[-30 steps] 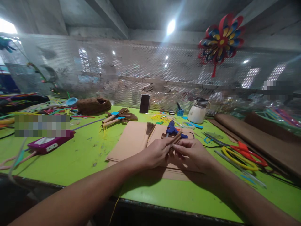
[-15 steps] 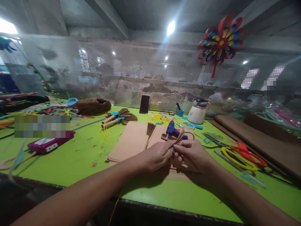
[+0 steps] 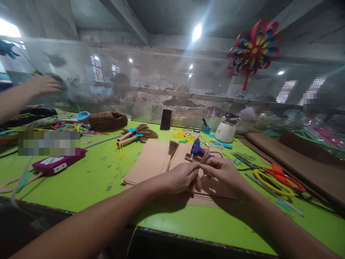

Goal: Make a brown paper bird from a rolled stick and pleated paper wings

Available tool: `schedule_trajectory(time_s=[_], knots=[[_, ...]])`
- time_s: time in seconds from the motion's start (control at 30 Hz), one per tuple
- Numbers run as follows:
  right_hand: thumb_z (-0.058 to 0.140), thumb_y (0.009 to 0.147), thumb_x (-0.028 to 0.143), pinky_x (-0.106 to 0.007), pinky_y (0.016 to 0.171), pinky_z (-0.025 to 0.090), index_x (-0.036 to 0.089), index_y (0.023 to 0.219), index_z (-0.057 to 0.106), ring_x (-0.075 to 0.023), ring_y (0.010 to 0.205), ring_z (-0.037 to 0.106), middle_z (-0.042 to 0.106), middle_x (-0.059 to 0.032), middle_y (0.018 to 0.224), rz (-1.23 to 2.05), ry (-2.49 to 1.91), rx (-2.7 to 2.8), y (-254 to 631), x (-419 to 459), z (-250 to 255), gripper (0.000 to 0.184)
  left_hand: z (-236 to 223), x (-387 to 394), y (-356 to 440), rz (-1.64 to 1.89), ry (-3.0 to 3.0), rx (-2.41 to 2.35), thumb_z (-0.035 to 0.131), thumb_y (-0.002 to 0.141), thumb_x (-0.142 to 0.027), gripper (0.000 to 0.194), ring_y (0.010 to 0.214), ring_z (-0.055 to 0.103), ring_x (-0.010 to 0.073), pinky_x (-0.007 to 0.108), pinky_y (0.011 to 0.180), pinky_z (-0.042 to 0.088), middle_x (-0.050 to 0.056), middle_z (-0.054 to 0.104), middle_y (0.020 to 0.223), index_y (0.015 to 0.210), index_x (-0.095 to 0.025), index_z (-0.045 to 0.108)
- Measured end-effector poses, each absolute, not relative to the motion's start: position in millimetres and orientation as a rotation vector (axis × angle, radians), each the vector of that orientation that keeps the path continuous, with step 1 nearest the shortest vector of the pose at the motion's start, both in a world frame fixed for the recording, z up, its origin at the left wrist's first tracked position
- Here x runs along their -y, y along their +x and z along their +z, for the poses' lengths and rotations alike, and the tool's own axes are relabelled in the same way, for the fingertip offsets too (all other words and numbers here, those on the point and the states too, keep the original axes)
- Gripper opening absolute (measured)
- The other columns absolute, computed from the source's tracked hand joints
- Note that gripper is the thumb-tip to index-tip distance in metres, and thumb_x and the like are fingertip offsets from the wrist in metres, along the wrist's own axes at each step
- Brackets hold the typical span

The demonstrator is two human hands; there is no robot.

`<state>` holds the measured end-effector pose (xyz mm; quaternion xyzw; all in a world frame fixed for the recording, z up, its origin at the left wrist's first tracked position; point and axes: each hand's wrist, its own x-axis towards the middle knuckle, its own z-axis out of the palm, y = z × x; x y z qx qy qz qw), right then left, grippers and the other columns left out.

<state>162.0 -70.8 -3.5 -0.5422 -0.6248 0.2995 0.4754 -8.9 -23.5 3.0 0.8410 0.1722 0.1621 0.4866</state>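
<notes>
My left hand (image 3: 184, 177) and my right hand (image 3: 222, 172) meet over a stack of tan paper sheets (image 3: 147, 158). Between them a small folded brown piece (image 3: 205, 156), of paper or a similar sheet, stands up at a slant. My right thumb and fingers pinch it from the right; the left fingers close round its lower end, which they hide. Just behind lies a blue glue gun (image 3: 198, 148), its nozzle toward me. A brush-like bundle with dark brown fringe (image 3: 173, 146) and a tan wrapped handle rests on the sheets, left of the glue gun.
Scissors with red handles (image 3: 288, 178) lie at right beside a brown roll (image 3: 291, 162). A white jug (image 3: 226, 129) and a phone (image 3: 165, 119) stand behind. Brown leaf-shaped pieces (image 3: 142, 132) and a purple power strip (image 3: 59, 162) lie left. Another person's hand (image 3: 44, 85) reaches in.
Another person's arm has come in at the far left, above the coloured strips. My hands stay in place, with the fingers shifting slightly on the brown piece.
</notes>
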Motion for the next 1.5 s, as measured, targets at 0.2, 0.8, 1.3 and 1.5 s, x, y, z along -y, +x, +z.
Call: schedule_trajectory(time_s=[0.2,0.8,1.3,1.5], knots=[[0.071,0.067,0.034,-0.028,0.067,0.043,0.016,0.081,0.063,-0.0163,0.074,0.055,0.062,-0.0036,0.079,0.807,-1.172,1.504,165.1,73.1,5.3,0.024,-5.7,17.2,-4.6,0.356,1.710,-0.279,0.032,0.093,-0.031,0.025,0.056,0.056,0.0115,0.030,0.059,0.049,0.006,0.059,0.072,0.092,-0.013,0.050],[0.076,0.063,0.034,-0.023,0.051,0.032,0.013,0.066,0.065,-0.0084,0.052,0.041,0.052,0.0022,0.056,1.031,-1.040,1.161,162.2,69.2,-9.4,0.024,-7.6,15.2,-1.7,0.368,1.638,-0.455,0.036,0.090,-0.035,0.024,0.044,0.049,0.0082,0.019,0.044,0.036,-0.001,0.056,0.056,0.082,-0.015,0.047],[0.077,0.063,0.027,-0.023,0.052,0.034,0.014,0.069,0.066,-0.0079,0.054,0.047,0.058,0.0014,0.060,1.204,-0.885,1.065,152.8,70.1,-9.8,0.018,-5.3,16.8,-5.1,0.342,1.748,-0.413,0.035,0.090,-0.040,0.030,0.042,0.044,0.0065,0.020,0.043,0.028,-0.001,0.055,0.055,0.082,-0.015,0.048],[0.079,0.059,0.029,-0.021,0.044,0.029,0.013,0.064,0.064,-0.0060,0.045,0.040,0.050,0.0040,0.050,1.078,-0.968,0.979,155.8,68.2,-9.1,0.022,1.4,18.6,-5.6,0.445,1.907,-0.493,0.035,0.090,-0.037,0.030,0.041,0.043,0.0076,0.020,0.044,0.031,-0.004,0.049,0.048,0.073,-0.016,0.049]])
